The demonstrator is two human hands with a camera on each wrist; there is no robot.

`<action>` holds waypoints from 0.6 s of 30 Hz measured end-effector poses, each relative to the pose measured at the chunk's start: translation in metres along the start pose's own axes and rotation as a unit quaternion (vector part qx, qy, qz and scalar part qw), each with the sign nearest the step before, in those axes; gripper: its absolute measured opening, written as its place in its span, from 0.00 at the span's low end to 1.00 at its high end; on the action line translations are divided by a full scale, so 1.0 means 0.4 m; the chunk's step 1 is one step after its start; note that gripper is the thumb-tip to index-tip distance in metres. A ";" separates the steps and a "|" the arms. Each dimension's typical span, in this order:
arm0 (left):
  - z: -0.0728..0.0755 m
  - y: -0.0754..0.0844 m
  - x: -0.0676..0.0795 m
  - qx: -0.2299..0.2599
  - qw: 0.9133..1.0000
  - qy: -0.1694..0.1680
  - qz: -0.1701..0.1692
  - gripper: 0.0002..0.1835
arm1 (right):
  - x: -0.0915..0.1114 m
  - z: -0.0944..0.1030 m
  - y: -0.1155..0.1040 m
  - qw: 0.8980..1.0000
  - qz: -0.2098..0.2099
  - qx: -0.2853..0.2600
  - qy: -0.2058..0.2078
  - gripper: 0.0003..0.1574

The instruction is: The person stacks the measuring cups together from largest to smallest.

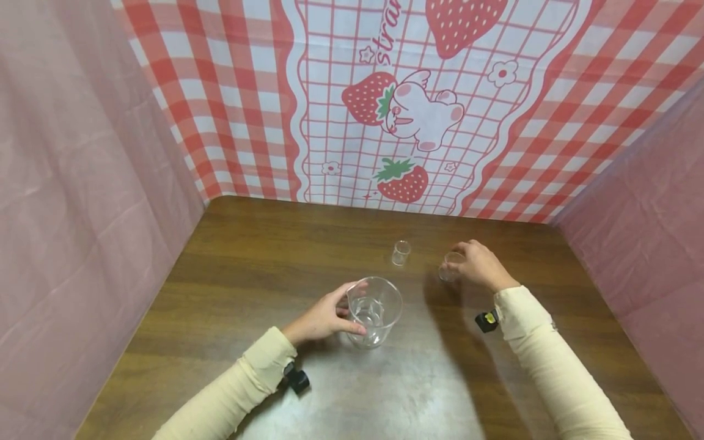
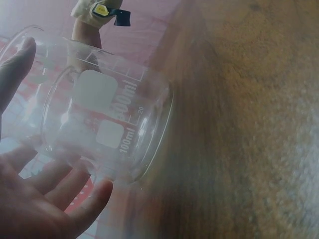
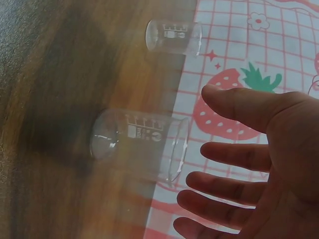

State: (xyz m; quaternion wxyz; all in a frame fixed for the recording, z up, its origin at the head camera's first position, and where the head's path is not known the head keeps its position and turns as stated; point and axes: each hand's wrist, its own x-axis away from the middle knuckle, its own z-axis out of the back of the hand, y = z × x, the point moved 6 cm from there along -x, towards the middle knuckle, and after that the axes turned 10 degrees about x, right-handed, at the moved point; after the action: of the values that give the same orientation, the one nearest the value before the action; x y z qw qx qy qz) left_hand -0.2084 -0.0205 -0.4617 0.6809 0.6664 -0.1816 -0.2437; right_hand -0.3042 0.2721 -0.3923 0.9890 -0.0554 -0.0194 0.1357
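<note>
A large clear glass beaker (image 1: 389, 321) stands near the middle of the table, and my left hand (image 1: 328, 313) grips its side, thumb at the front and fingers behind. Inside it sits a smaller glass beaker (image 2: 99, 114); white volume marks show through the glass. At the right, my right hand (image 1: 480, 266) is beside another small beaker (image 1: 448, 274). The right wrist view shows its fingers (image 3: 224, 186) fairly straight and spread near that beaker's rim, apparently not touching it. The smallest beaker (image 1: 401, 252) stands upright farther back, between the two hands.
A brown wooden table (image 1: 247, 263) carries everything. Behind it hangs a red-and-white checked cloth (image 1: 242, 122) with strawberries. Pink curtains (image 1: 82, 183) close off the left and right sides. Each wrist wears a small black camera (image 1: 297, 379).
</note>
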 end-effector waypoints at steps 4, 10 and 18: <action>0.001 -0.003 0.002 0.001 1.000 0.001 0.002 0.48 | -0.003 -0.008 0.006 1.000 0.000 0.002 -0.002 0.33; 0.002 -0.004 0.001 0.001 1.000 0.004 0.002 0.49 | -0.009 -0.022 0.017 1.000 -0.004 0.002 -0.011 0.35; 0.004 -0.005 0.000 -0.002 1.000 0.006 0.004 0.49 | -0.016 -0.037 0.025 1.000 -0.008 -0.004 -0.022 0.35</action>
State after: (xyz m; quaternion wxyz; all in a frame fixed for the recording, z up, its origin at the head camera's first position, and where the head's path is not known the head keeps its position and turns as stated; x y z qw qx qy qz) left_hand -0.2096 -0.0218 -0.4635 0.6846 0.6652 -0.1800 -0.2373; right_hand -0.3121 0.2783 -0.4084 0.9892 -0.0565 -0.0425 0.1284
